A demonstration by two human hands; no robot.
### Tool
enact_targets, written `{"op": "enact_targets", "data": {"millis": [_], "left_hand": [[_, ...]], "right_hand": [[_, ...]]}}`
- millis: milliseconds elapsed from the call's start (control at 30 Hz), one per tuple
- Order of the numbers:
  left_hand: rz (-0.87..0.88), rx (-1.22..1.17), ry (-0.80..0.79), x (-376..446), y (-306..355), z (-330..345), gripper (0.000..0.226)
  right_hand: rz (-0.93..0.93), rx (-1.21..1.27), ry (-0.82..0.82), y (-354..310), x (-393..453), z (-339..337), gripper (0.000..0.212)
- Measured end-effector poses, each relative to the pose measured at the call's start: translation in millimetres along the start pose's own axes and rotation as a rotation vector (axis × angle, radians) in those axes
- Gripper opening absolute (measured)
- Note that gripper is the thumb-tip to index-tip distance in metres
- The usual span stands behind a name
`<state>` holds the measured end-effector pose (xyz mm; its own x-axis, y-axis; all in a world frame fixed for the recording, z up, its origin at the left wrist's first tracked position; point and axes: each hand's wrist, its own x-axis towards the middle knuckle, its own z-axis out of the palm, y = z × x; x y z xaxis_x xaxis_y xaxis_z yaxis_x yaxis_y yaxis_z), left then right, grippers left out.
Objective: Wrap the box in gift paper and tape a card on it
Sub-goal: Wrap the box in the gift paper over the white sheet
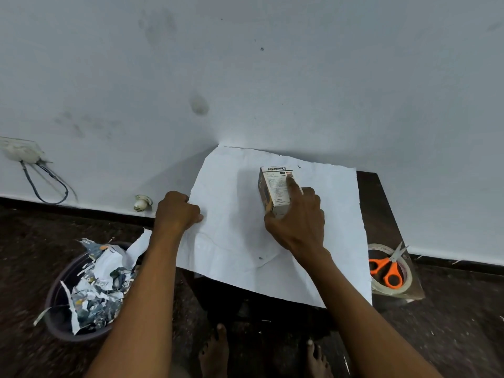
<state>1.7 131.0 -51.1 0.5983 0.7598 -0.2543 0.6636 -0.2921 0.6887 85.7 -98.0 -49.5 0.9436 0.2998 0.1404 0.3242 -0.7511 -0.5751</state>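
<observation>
Early stage of wrapping. The box [276,190] lies on the flat sheet of gift paper [231,241], right of its centre, unwrapped. The right hand [298,219] grips the box; the left hand [177,211] pinches the paper's left edge. Folding, taping and the card remain; scissors [387,266] and tape roll [381,285] lie right of the paper on the counter [381,214].

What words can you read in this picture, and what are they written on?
"PORTRONICS": printed in dark letters at the top of the box standing on the white paper.
The smaller print and little labels lower on the box are too small and blurred to read.
Nothing readable shows on the scissors, the tape roll or the torn paper scraps in the bin.
</observation>
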Motion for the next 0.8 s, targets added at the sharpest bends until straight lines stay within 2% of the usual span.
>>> {"op": "enact_targets", "data": {"millis": [200,367,500,600,800], "left_hand": [[-0.085,0.006,-0.006,-1.7,0.8,0.1,0.035],[-0.160,0.043,-0.096,-2.4,5.7,-0.2,0.026],[-0.163,0.000,-0.128,-1.8,6.8,2.9,0.055],[-0.151,-0.019,-0.087,-4.2,8.7,4.2,0.063],[-0.096,-0.082,-0.002,-3.3,8.2,8.4,0.046]], "right_hand": [[0.015,-0.010,0.020,-1.7,-1.4,0.9,0.089],[0.035,-0.028,0.051,-1.6,-2.8,2.5,0.090],[0.038,-0.055,0.069,-2.6,-2.9,3.9,0.090],[0.036,-0.078,0.083,-4.2,-4.9,5.7,0.092],[0.025,-0.100,0.105,-3.9,-7.4,9.5,0.094]]}}
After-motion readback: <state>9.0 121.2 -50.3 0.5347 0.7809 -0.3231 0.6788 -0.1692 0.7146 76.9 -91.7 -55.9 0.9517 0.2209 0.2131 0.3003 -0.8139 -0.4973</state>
